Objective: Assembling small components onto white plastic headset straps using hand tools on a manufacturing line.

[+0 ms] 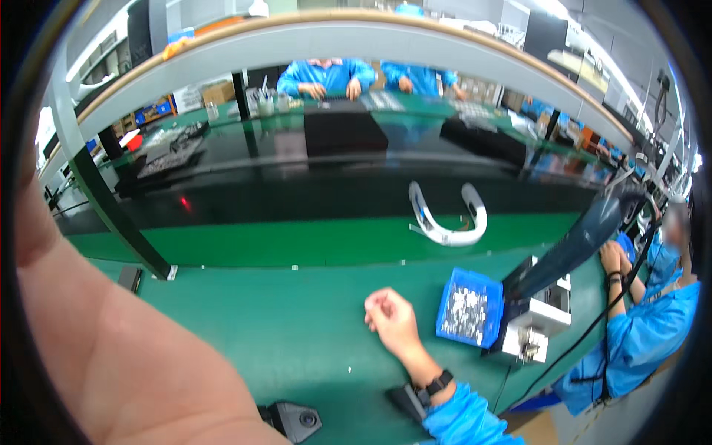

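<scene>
1. Bin (467, 341): blue, stands on the green table (282, 319), right of the right hand and apart from it. It contains many small pale parts (466, 310).
2. Right hand (391, 322): over the table, left of the bin. Fingers curled inward, thumb close to them; whether the tips meet or pinch anything cannot be told.
3. Left hand (133, 356): very near the lens, filling the lower left. Fingers out of view; their state cannot be told.
4. Machine (549, 317): just beside the bin, on its right, with a dark arm (567, 248) slanting up.
5. White U-shaped piece (451, 237): beyond the right hand, open end facing away.
6. Dark device (300, 420): at the lower edge, round lens-like face visible.
7. Co-worker (649, 334): blue coat, far right, hands together.
</scene>
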`<state>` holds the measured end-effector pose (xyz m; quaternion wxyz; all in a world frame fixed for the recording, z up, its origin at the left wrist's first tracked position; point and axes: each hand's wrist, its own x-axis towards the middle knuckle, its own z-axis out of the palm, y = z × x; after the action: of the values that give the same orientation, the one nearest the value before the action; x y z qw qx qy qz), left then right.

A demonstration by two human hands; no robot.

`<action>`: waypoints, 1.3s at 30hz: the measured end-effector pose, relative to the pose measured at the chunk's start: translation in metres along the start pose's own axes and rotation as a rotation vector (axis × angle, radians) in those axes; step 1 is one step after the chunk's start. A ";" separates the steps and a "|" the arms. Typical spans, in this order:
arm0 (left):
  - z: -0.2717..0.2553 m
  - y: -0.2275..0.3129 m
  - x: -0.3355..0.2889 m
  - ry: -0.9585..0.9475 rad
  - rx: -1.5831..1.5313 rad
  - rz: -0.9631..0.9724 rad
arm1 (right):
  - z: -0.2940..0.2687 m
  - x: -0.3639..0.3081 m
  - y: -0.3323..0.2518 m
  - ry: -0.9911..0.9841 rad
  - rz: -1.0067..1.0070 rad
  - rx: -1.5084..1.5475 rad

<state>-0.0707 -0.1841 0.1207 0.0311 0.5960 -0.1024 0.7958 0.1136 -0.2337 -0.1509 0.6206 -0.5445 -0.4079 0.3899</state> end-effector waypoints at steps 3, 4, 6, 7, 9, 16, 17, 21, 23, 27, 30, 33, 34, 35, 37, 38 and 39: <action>0.004 -0.017 0.013 0.055 -0.018 0.121 | 0.002 -0.002 -0.012 -0.022 0.044 -0.051; 0.005 -0.023 0.018 0.071 -0.022 0.159 | 0.005 -0.002 -0.012 -0.012 0.043 -0.050; 0.008 -0.034 0.026 0.108 -0.020 0.236 | 0.007 -0.002 -0.014 -0.021 0.037 -0.057; 0.010 -0.040 0.031 0.123 -0.016 0.282 | 0.009 -0.002 -0.013 -0.018 0.063 -0.046; 0.017 -0.051 0.044 0.155 -0.014 0.371 | 0.007 -0.002 0.003 -0.009 0.027 -0.004; 0.015 -0.068 0.078 0.161 -0.057 0.525 | 0.016 -0.022 -0.009 0.045 0.005 -0.014; 0.016 -0.069 0.079 0.155 -0.058 0.529 | 0.017 -0.022 -0.011 0.048 0.009 -0.022; 0.012 -0.074 0.070 0.127 -0.101 0.457 | 0.008 -0.006 0.010 0.018 0.064 -0.015; 0.020 -0.068 0.050 0.138 -0.092 0.366 | 0.009 0.000 0.000 -0.020 0.021 0.031; 0.029 -0.047 0.011 0.142 -0.098 0.192 | 0.016 0.009 -0.012 -0.014 0.068 0.004; 0.019 -0.040 0.006 0.113 -0.125 0.142 | 0.022 0.007 -0.004 -0.027 0.024 -0.013; 0.015 -0.029 0.008 0.093 -0.128 0.132 | 0.014 -0.002 0.000 -0.004 0.026 -0.019; 0.011 -0.025 0.008 0.084 -0.123 0.124 | 0.015 -0.005 0.000 -0.004 0.029 -0.021; 0.007 -0.021 0.009 0.076 -0.117 0.117 | 0.016 -0.006 0.000 -0.005 0.032 -0.023; 0.001 -0.013 0.008 0.055 -0.102 0.101 | 0.021 -0.008 -0.001 -0.029 0.019 -0.018; 0.001 -0.012 0.007 0.058 -0.107 0.097 | 0.018 -0.007 -0.003 -0.023 0.016 -0.022; 0.002 -0.013 0.006 0.060 -0.112 0.093 | 0.015 -0.008 -0.004 -0.018 0.012 -0.026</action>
<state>-0.0682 -0.1727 0.1288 0.0304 0.5637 -0.1736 0.8070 0.0970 -0.2357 -0.1463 0.6076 -0.5514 -0.4151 0.3930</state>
